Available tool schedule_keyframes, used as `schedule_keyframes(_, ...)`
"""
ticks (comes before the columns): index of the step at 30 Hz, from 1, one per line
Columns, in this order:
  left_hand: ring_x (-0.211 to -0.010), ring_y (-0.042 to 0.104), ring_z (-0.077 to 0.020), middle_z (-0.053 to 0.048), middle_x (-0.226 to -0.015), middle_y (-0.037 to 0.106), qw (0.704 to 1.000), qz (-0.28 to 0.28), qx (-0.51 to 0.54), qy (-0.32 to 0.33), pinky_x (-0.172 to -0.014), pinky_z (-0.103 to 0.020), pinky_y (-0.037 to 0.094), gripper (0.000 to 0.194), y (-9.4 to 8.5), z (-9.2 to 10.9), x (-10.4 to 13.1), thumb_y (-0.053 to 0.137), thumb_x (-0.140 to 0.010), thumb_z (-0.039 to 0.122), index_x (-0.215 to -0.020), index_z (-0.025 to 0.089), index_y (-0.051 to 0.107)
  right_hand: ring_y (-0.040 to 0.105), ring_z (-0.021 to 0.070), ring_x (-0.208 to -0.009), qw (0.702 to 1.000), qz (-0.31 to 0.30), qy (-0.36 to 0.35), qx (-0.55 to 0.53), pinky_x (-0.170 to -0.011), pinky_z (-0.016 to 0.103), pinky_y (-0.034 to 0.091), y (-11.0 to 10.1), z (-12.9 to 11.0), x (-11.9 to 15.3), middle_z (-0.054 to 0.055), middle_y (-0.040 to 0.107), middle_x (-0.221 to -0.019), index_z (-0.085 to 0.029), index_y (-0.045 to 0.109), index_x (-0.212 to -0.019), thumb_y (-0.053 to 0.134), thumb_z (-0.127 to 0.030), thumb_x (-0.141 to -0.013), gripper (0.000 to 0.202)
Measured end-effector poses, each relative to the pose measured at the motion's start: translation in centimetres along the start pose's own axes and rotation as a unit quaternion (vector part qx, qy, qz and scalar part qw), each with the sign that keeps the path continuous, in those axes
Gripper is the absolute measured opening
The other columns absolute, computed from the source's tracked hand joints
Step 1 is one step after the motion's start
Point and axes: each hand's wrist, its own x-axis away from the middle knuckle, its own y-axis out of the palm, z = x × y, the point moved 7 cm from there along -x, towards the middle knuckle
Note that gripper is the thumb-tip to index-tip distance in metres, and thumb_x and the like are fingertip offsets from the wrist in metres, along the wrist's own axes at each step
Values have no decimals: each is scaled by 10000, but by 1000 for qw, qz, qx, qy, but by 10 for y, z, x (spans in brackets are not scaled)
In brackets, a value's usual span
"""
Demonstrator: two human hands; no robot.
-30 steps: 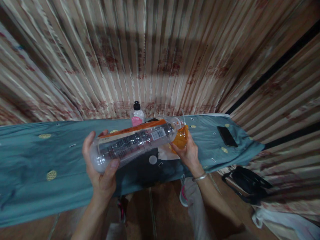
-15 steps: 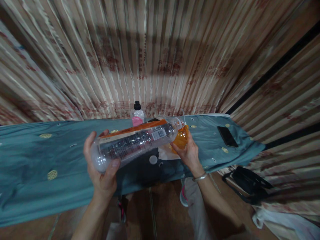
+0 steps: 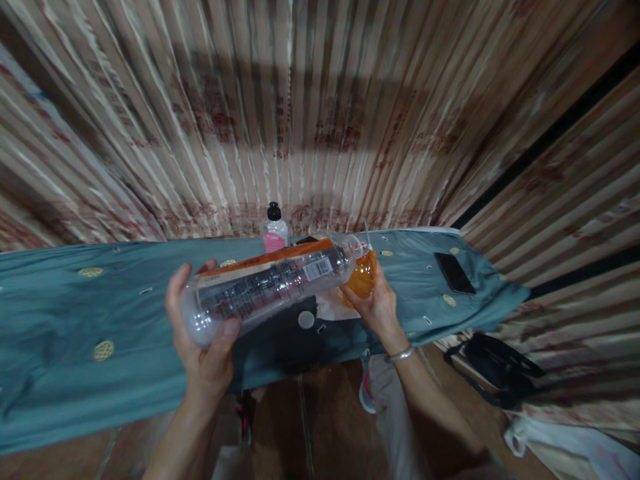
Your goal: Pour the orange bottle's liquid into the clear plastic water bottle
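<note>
My left hand (image 3: 205,350) is wrapped round the base of a large clear plastic bottle (image 3: 270,283). The bottle lies nearly level, with an orange and dark printed label and a barcode. Its uncapped neck points right, at the upper edge of a shiny orange thing (image 3: 363,275) that my right hand (image 3: 380,307) grips; whether this is a pouch or a small container I cannot tell. A thin pale strip stands up beside the bottle's mouth. Below the neck, a whitish piece with a jagged edge (image 3: 337,307) is partly hidden. A round white cap (image 3: 306,320) lies near it.
A small bottle with a black cap and pink label (image 3: 275,233) stands at the back of the teal-covered table (image 3: 140,333). A black phone (image 3: 454,272) lies to the right. Curtains (image 3: 300,100) hang behind; a black bag (image 3: 500,367) is at lower right.
Almost nothing differs. Both hands keep their grips, and the bottle's neck stays at the orange thing.
</note>
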Motion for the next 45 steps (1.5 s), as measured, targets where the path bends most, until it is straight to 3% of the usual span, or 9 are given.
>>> schedule_keyframes(13,-1348,644,-335,-55,-1501,679,1000,-3,24,-3,-1222,-545,460,851,2,2,0,914,-758,550,-1530,398,589,749,357,-1290,1000,11,-4,6,-1077,531,639,-2,-2,0,241,725,-1437,-112,458,-1595,752,-650,-909,920)
schedule_keyframes(27,-1348,656,-355,-98,-1508,653,999,-13,-31,8,-1216,-591,483,890,1,0,0,854,-791,620,-1579,379,517,732,360,-1320,1000,4,-11,14,-1096,539,627,-2,-1,-1,244,704,-1469,-124,434,-1610,773,-624,-901,932)
schedule_keyframes(34,-1335,669,-355,-105,-1493,677,1000,1,-14,3,-1194,-589,496,934,-1,-3,-1,893,-731,639,-1548,347,546,723,357,-1334,1000,-10,9,10,-1112,534,617,-1,0,-1,239,693,-1486,-133,419,-1621,774,-629,-892,950)
schedule_keyframes(45,-1319,662,-331,-68,-1452,710,999,16,33,-27,-1235,-549,444,864,3,-2,0,933,-719,518,-1496,348,598,726,360,-1326,1000,-14,16,-5,-1107,544,618,0,0,-1,236,706,-1469,-139,410,-1629,782,-616,-893,953)
